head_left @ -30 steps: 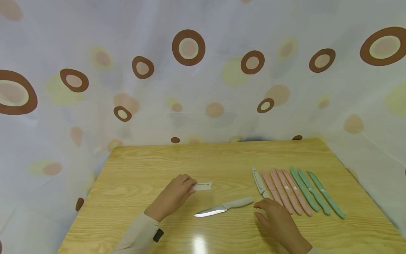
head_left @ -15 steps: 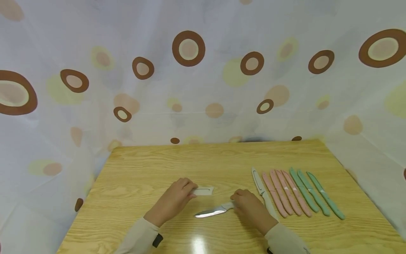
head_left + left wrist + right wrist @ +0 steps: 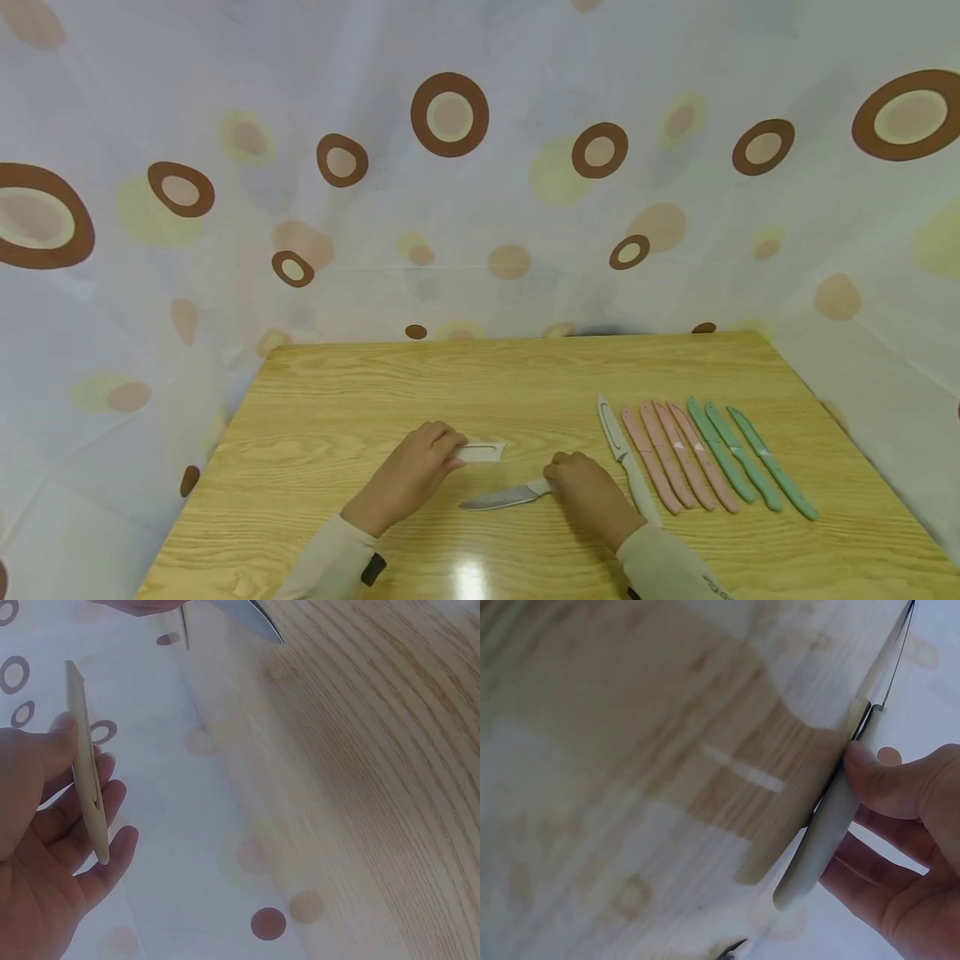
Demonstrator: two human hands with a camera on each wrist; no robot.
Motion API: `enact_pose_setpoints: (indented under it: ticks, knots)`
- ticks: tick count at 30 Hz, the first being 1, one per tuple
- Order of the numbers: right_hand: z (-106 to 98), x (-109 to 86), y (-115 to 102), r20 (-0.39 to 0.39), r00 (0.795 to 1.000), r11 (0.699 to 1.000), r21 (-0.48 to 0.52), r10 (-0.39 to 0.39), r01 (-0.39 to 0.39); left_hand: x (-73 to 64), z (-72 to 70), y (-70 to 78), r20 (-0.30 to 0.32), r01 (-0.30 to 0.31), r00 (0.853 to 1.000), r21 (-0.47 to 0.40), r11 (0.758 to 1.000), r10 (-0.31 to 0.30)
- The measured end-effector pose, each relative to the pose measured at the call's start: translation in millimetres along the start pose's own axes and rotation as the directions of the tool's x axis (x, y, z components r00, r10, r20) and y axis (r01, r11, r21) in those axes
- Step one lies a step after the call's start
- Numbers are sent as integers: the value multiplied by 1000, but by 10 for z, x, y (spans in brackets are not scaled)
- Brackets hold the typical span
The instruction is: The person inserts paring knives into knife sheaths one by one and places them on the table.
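Note:
My left hand [image 3: 417, 468] pinches a white knife sheath [image 3: 480, 452] between thumb and fingers. In the left wrist view the narrow sheath [image 3: 86, 765] is edge-on, with a slot along it. To the right, my right hand [image 3: 588, 493] grips a knife [image 3: 498, 498] by its white handle. Its bare steel blade points left, lower in the head view than the sheath and apart from it. The right wrist view has the thumb and fingers on the handle [image 3: 821, 836], which lies close over the glossy wood.
A sheathed white knife [image 3: 636, 487] lies just right of my right hand. Beside it are several pink knives [image 3: 660, 454] and three green knives [image 3: 772, 462] in a row on the wooden table [image 3: 360, 383]. A spotted curtain [image 3: 495, 192] rises behind the table.
My right hand has come left from beside the white sheathed knife and taken the bare knife by its handle. The blade has turned slightly. My left hand keeps the sheath, moved slightly lower.

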State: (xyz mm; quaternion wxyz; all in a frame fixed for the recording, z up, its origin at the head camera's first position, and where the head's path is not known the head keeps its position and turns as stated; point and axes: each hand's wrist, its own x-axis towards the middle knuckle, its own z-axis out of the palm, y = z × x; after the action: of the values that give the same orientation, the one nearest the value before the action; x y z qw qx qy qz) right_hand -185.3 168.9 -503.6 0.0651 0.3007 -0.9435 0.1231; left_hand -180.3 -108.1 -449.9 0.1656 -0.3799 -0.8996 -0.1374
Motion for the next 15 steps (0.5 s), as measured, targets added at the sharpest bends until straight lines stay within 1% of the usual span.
enact_pose_setpoints:
  ticks: [3, 6, 9, 12, 15]
  knots:
    - [-14, -16, -16, 11, 999, 999, 4, 37, -37, -5, 2, -7, -7, 4, 1000, -9, 1000, -4]
    - [-83, -77, -29, -14, 996, 996, 35, 86, -85, 0, 0, -13, -14, 5, 1000, -14, 1000, -5]
    - [-205, -176, -28, -93, 988, 990, 69, 127, -121, 8, -18, -20, -23, 12, 1000, -10, 1000, -12]
    - [-329, -300, -2, -183, 970, 985, 94, 162, -147, 21, -33, -19, -33, 21, 999, -11, 1000, -21]
    - [-432, -419, 28, -242, 952, 981, 104, 186, -165, 26, -50, -18, -44, 30, 999, -12, 999, -30]
